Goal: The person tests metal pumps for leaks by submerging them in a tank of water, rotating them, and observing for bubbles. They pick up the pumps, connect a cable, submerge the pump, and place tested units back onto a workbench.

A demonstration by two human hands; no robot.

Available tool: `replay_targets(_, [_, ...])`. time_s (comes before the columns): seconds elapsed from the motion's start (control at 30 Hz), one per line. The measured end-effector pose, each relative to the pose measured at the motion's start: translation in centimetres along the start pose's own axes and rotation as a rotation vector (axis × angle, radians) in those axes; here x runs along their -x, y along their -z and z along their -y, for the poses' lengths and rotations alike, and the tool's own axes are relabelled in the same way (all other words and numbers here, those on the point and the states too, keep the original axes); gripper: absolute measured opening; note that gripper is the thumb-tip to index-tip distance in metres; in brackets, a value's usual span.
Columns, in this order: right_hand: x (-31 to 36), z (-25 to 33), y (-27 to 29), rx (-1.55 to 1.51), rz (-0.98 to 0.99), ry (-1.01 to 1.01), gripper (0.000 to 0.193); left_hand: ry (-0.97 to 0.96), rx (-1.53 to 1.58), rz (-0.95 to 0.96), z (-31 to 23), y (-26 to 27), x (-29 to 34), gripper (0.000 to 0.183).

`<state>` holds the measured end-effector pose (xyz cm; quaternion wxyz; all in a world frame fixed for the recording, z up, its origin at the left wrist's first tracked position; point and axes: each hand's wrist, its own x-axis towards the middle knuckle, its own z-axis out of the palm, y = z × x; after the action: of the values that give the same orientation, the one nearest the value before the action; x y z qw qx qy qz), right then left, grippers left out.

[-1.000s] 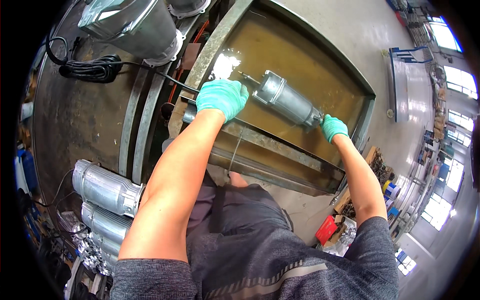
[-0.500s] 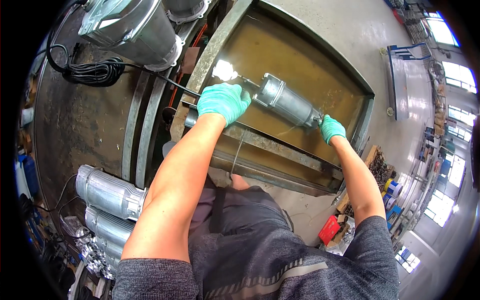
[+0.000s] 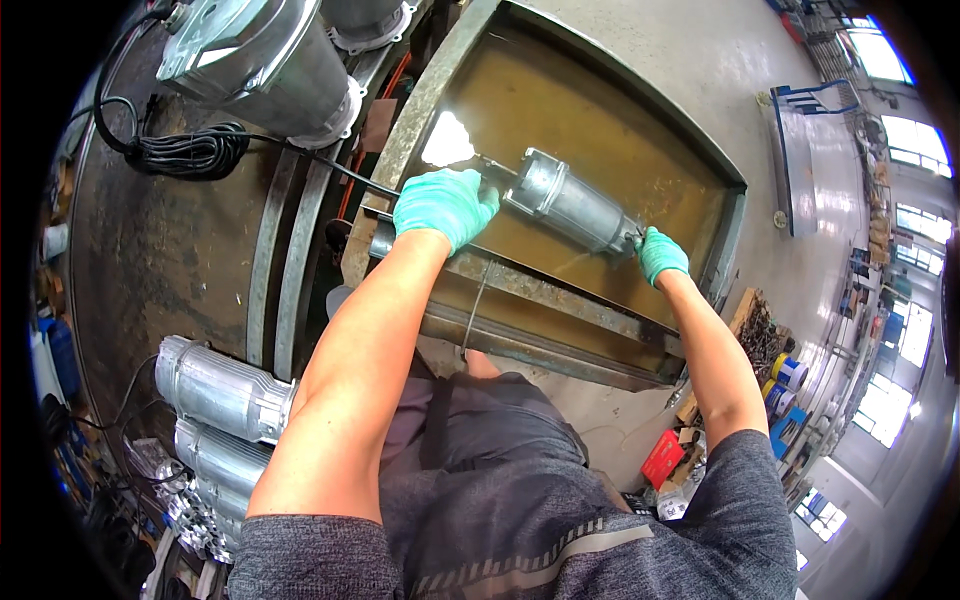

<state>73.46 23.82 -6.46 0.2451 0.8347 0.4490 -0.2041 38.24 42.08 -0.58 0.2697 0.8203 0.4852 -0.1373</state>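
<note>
A silver-grey cylindrical metal housing (image 3: 575,205) lies at a slant in the brownish liquid of a shallow metal tank (image 3: 640,75). Its wide flanged end is toward the left, its narrow end toward the right. My right hand (image 3: 662,254), in a green glove, is closed on a small fitting at that narrow end. My left hand (image 3: 445,207), gloved alike, has its fingers curled over the tank's near left edge, left of the housing. A black cable (image 3: 350,174) runs up to it; what the fingers hold is hidden. A thin metal rod (image 3: 500,165) extends left from the housing's wide end.
Larger metal housings (image 3: 270,75) stand on the dark bench (image 3: 180,260) at left, beside a coiled black cable (image 3: 190,150). Similar finned housings (image 3: 220,388) lie nearer me. Beyond the tank at right is a blue-handled cart (image 3: 800,150); a red box (image 3: 662,460) sits low on the right.
Both hands and the housing stay almost where they were. The view has shifted slightly, and the bright reflection on the liquid has changed shape.
</note>
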Motion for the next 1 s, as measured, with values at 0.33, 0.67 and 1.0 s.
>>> replay_targets(0.33, [1.5, -2.6, 4.1, -0.5, -0.249, 0.25, 0.033, 0.029, 0.115, -0.2, 0.7, -1.9, -0.3, 0.046])
replay_targets(0.67, [13.5, -1.3, 19.0, -0.495, -0.425, 0.31, 0.03, 0.02, 0.413, -0.488, 3.3, -1.9, -0.3, 0.045])
replay_targets(1.0, [20.1, -7.5, 18.0, -1.004, -0.409, 0.395, 0.021, -0.415, 0.784, -0.61, 5.8, 12.4, 8.5, 0.025])
